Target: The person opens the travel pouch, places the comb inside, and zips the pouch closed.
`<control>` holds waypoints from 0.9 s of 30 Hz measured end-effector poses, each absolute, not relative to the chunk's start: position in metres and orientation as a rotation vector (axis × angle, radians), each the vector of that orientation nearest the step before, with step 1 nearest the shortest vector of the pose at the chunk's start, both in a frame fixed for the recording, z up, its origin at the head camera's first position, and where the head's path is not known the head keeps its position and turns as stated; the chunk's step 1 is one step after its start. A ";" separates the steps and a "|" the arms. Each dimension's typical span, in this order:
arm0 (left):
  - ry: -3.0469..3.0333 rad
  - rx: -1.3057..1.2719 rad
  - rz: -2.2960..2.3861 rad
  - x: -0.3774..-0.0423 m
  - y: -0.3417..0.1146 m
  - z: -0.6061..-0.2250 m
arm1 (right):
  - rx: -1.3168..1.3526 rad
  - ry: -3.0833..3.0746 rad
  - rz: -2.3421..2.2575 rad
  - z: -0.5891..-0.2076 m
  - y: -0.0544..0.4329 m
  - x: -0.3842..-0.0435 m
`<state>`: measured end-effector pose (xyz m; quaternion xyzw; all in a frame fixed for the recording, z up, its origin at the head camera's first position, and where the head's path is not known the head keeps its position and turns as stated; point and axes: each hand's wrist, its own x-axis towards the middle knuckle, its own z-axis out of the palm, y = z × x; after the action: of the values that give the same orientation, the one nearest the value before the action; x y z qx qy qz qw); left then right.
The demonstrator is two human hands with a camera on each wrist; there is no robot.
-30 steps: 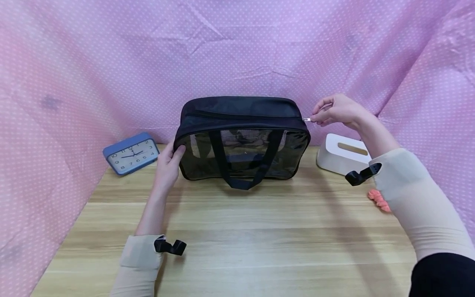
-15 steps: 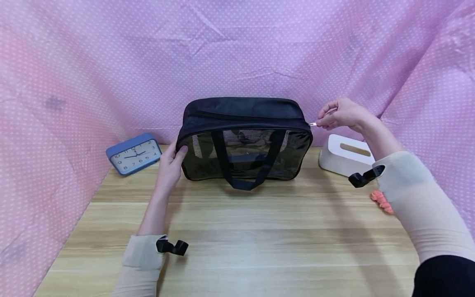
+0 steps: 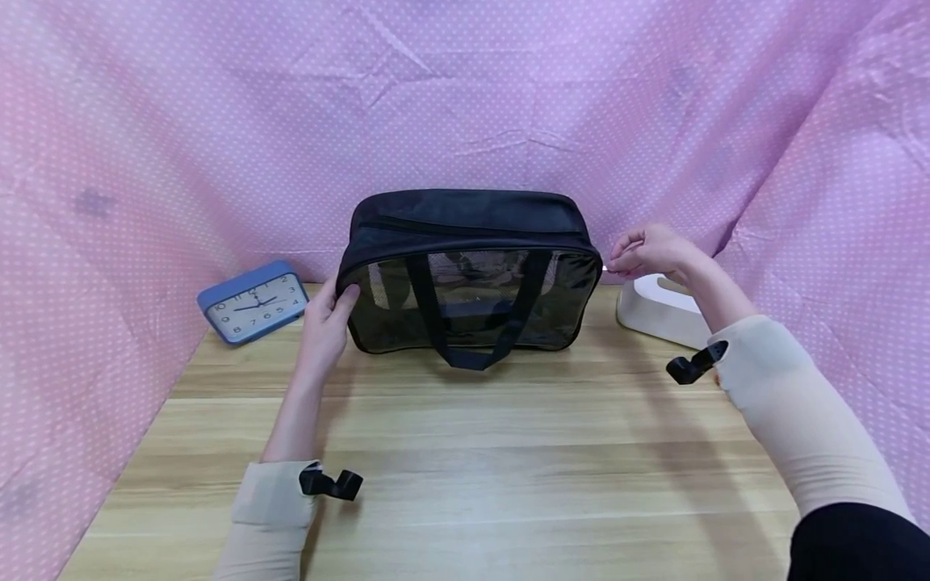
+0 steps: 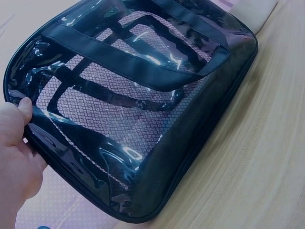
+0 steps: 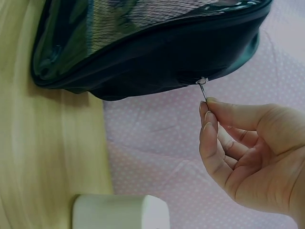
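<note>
A black bag [image 3: 465, 216] with a see-through front panel stands upright near the back of the wooden table, its dark strap handle [image 3: 475, 359] hanging down the front. My left hand [image 3: 325, 327] grips the bag's left edge, thumb on the front panel; the left wrist view also has this thumb [image 4: 25, 110] on the clear plastic. At the bag's right end my right hand [image 3: 650, 252] pinches the metal zipper pull [image 5: 204, 90] between thumb and fingertips. In the right wrist view the pull is drawn out from the bag's side.
A blue clock [image 3: 254, 303] lies tilted back at the left. The white tissue box [image 3: 661, 313] stands at the right, partly behind my right forearm. A pink dotted cloth [image 3: 465, 97] hangs behind the wooden table [image 3: 472, 468]. A coral-coloured thing is mostly hidden by the right sleeve.
My right hand has moved down along the bag's right end with the zipper pull. The left hand keeps its grip on the bag's left edge.
</note>
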<state>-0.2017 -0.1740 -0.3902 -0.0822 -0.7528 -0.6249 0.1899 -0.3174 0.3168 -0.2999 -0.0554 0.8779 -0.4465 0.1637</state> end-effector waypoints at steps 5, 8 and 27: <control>-2.116 -0.229 -1.766 -0.204 -0.174 -0.391 | -0.145 2.424 -1.334 -0.316 0.312 -0.317; -2.107 -0.230 -1.775 -0.205 -0.173 -0.391 | -0.123 2.329 -1.415 -0.324 0.310 -0.315; -2.152 -0.140 -1.852 -0.206 -0.185 -0.391 | -0.187 2.379 -1.568 -0.343 0.307 -0.307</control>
<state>-0.2060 -0.1853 -0.3909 -0.0486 -0.7487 -0.6442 0.1488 -0.3068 0.3073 -0.3432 -0.0648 0.8246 -0.5436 0.1425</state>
